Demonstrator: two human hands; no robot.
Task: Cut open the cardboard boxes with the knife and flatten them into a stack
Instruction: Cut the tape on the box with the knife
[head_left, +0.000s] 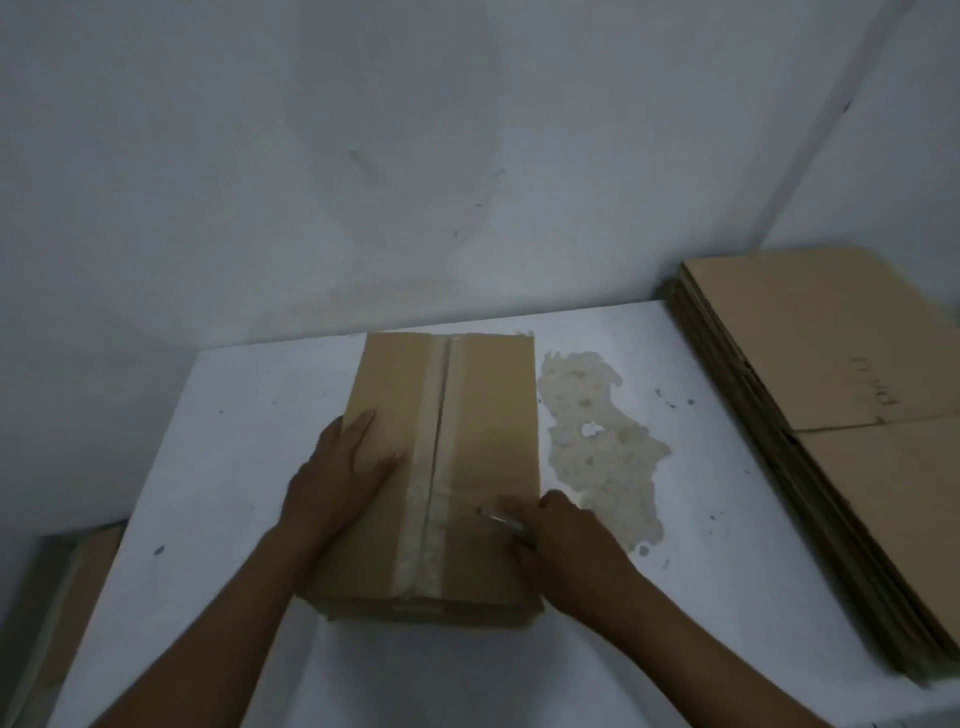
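A brown cardboard box (488, 415) stands in the middle of the white table (218, 467), with a strip of clear tape along its top seam. My left hand (337, 478) lies flat on the box's left flap, fingers straight. My right hand (566, 545) is at the box's near right edge and grips a knife (498, 519), whose blade points left over the top of the box. A stack of flattened cardboard (831, 415) lies at the right side of the table.
A worn, stained patch (602, 441) marks the table just right of the box. A white wall (363, 182) rises behind the table. More cardboard (67, 597) sits lower down past the table's left edge.
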